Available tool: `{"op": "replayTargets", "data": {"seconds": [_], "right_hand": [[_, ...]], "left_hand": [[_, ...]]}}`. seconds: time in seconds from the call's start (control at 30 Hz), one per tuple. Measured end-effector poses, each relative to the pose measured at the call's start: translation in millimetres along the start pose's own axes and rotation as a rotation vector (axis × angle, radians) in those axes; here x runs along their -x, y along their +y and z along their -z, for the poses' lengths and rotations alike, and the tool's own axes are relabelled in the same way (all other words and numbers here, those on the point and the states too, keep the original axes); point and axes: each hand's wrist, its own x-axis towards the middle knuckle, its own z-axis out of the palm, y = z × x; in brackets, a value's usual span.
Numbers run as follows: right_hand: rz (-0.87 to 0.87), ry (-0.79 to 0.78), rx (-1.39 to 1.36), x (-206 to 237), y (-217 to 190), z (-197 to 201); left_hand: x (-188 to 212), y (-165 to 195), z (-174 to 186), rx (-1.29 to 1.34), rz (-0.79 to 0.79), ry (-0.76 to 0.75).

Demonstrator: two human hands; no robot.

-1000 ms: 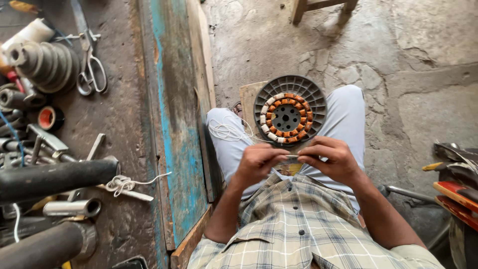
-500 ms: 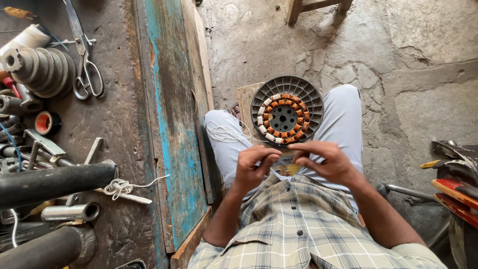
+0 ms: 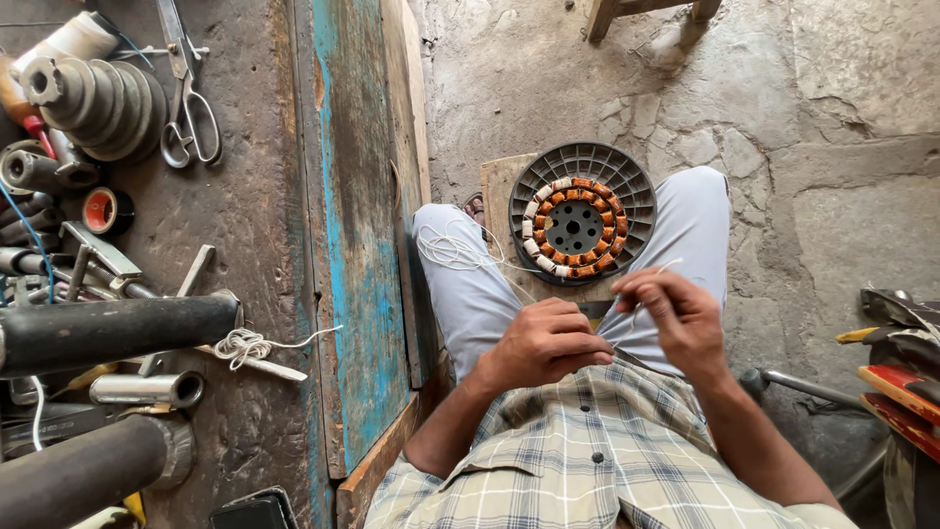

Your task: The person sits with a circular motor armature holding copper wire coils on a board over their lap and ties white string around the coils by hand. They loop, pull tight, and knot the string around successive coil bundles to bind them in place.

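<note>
A round grey motor stator (image 3: pixel 582 227) with a ring of copper windings lies on a wooden board (image 3: pixel 498 188) between my knees. My left hand (image 3: pixel 541 343) is closed in front of my checked shirt, pinching a thin white string. My right hand (image 3: pixel 676 313) sits beside it, fingers pinched on the same string (image 3: pixel 654 274), whose end sticks up toward the stator. A loose tangle of white string (image 3: pixel 452 250) rests on my left thigh.
A blue-painted wooden plank (image 3: pixel 357 225) runs along my left. On the dark floor beyond it lie scissors (image 3: pixel 188 108), a stepped pulley (image 3: pixel 93 96), a red tape roll (image 3: pixel 101 210), metal tubes (image 3: pixel 113 331) and a string bundle (image 3: pixel 243 345). Tools (image 3: pixel 906 362) lie at right.
My hands have moved slightly apart and lower, the right hand drawing the string out to the right. The view has tilted a little.
</note>
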Motion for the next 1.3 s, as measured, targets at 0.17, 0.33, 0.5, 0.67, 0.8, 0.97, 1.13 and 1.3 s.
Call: {"op": "replayTargets", "data": {"seconds": [0.17, 0.33, 0.5, 0.67, 0.8, 0.97, 1.13, 1.3], "right_hand": [[0.086, 0.092, 0.206, -9.4, -19.5, 6.3], [-0.070, -0.344, 0.491, -12.6, -10.0, -7.3], [0.201, -0.861, 0.765, -5.7, 0.9, -29.6], [0.242, -0.815, 0.544, -8.2, -5.8, -22.1], [0.160, -0.624, 0.282, -13.9, -10.3, -15.7], [0.203, -0.243, 0.411, -16.8, -13.5, -17.9], [0.178, -0.112, 0.528, -17.2, -12.2, -11.3], [0.128, -0.124, 0.589, -17.1, -5.2, 0.4]], "left_hand": [[-1.2, 2.9, -10.9, -0.026, 0.025, 0.091], [-5.5, -2.1, 3.4, -0.061, 0.066, 0.270], [-10.4, -5.3, 8.3, -0.092, 0.013, 0.120], [-2.1, -9.3, 2.6, 0.135, 0.184, 0.076], [10.6, -17.4, 5.3, 0.279, 0.225, 0.148], [18.0, -26.1, 2.9, 0.322, 0.292, 0.193], [28.2, -33.8, 2.3, 0.342, 0.321, 0.272], [34.4, -39.3, 4.5, 0.434, 0.320, 0.425]]}}
